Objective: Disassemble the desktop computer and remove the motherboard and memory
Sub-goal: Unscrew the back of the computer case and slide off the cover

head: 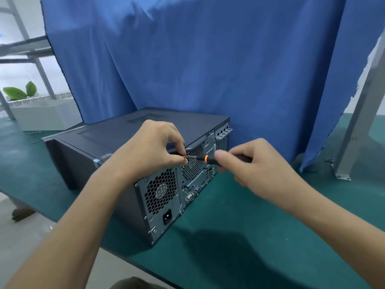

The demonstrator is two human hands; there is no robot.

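A dark grey desktop computer case (108, 142) lies on its side on the green mat, its perforated rear panel (166, 190) facing me. The side cover is closed, so the motherboard and memory are hidden. My right hand (256, 163) grips the black and orange handle of a screwdriver (205, 158), held level and pointing left. My left hand (154, 147) rests on the case's top rear edge and pinches the screwdriver's metal shaft near the tip, against the upper edge of the rear panel.
The green mat (229, 236) covers the table, whose front edge runs diagonally at lower left. A blue curtain (208, 59) hangs close behind the case. A grey metal post with a bolted foot (343, 172) stands at right. Small screws (34, 133) lie far left.
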